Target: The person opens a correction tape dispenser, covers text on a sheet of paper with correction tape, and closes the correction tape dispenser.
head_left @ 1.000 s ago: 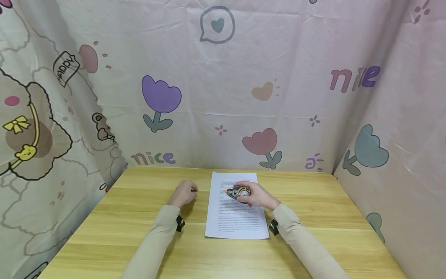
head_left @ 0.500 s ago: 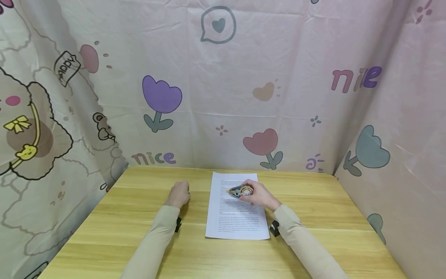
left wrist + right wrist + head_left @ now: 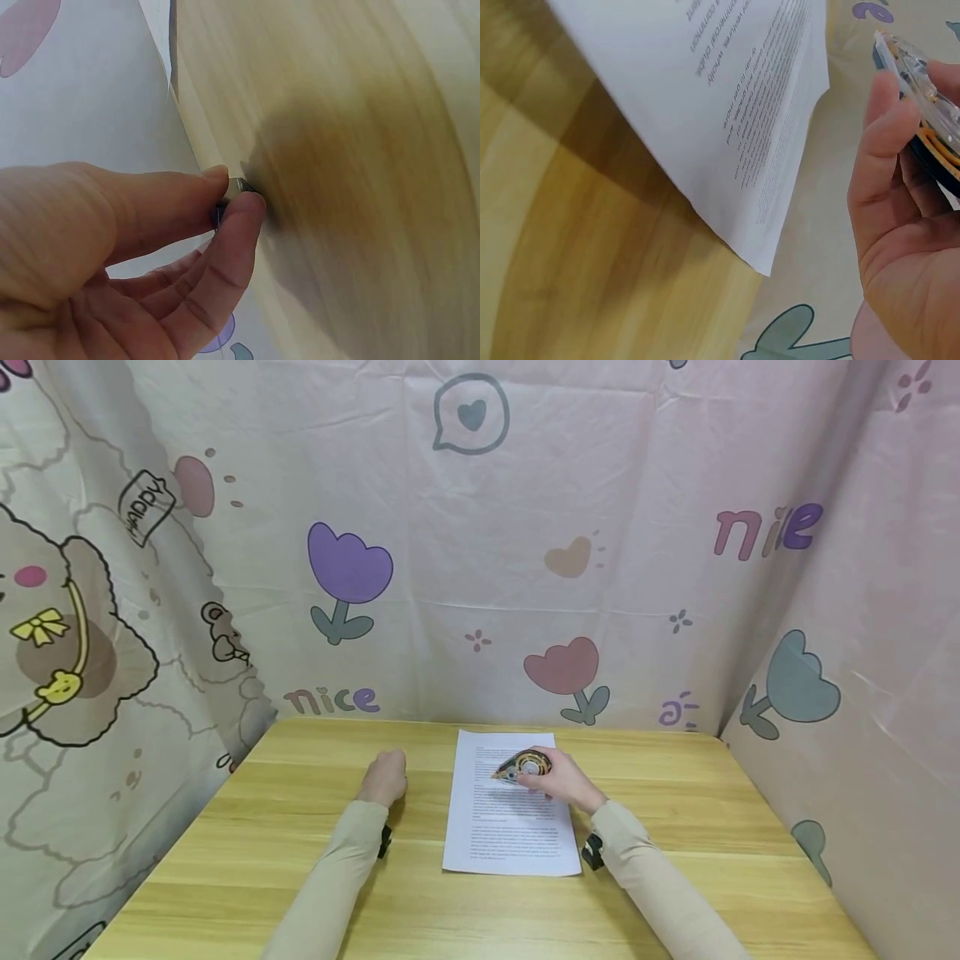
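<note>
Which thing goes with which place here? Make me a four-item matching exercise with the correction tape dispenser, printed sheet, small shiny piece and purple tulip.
1. correction tape dispenser
2. printed sheet
3. small shiny piece
4. purple tulip

A. on the curtain
B. pinched in the left hand
C. lying on the wooden table
D. held in the right hand

Pairs: 1-D; 2-C; 3-B; 4-A

"HAPPY" (image 3: 147,506), "nice" (image 3: 332,700) on curtain (image 3: 465,543), "common" (image 3: 696,27) on paper (image 3: 727,124)

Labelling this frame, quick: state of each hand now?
Left hand: closed, pinching a small object, mostly hidden.
Right hand: closed, holding the tape dispenser by its rear.
</note>
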Available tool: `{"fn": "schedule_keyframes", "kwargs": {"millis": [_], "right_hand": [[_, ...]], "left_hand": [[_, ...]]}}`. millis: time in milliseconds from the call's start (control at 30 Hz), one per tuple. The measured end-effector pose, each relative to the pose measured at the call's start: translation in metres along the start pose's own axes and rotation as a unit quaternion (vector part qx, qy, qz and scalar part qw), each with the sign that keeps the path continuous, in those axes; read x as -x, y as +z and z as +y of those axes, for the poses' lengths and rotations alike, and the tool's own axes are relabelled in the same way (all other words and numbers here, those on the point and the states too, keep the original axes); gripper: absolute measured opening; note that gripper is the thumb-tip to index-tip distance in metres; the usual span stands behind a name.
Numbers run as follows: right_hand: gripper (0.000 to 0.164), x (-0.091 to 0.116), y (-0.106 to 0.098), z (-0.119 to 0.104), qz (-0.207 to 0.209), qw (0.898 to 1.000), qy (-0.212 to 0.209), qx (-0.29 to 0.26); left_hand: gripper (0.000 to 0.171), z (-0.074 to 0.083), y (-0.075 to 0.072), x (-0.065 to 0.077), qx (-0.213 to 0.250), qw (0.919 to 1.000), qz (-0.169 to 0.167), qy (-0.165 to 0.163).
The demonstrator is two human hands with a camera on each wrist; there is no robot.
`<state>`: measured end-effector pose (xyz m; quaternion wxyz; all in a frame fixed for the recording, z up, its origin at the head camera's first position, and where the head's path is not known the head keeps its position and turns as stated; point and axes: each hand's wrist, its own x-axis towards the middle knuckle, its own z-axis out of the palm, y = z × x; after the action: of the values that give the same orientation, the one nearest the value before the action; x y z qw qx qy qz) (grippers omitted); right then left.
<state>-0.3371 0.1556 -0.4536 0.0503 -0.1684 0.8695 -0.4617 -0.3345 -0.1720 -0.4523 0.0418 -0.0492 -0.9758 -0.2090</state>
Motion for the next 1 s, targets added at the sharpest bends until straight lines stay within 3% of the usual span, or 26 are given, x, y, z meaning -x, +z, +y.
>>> {"fn": "schedule_keyframes", "kwargs": {"millis": [200,433,500,600,833,1000], "right_hand": [[0.039,0.0,0.0,0.003,-0.008,0.999,0.009,-0.05],[0.041,0.0,0.0,0.007,-0.012,0.997,0.024,-0.067],[0.04,0.0,0.001,0.007,-0.014,0.997,0.023,-0.066],[0.034,0.001,0.003,0.008,-0.019,0.997,0.026,-0.067],[0.03,0.005,0.005,0.006,-0.022,0.997,0.04,-0.064],[0.03,0.005,0.006,0.007,-0.024,0.996,0.049,-0.077]], "left_hand": [[0.028,0.0,-0.001,-0.001,-0.004,0.9999,-0.005,-0.011],[0.012,0.009,0.001,0.001,-0.039,0.999,0.016,-0.012],[0.008,0.014,0.004,0.001,-0.038,0.999,0.022,0.007],[0.019,0.024,0.01,0.001,-0.028,0.9985,0.013,0.046],[0.032,0.042,0.026,-0.002,-0.001,0.9894,-0.046,0.138],[0.053,0.052,0.033,0.002,0.008,0.9811,-0.099,0.166]]}}
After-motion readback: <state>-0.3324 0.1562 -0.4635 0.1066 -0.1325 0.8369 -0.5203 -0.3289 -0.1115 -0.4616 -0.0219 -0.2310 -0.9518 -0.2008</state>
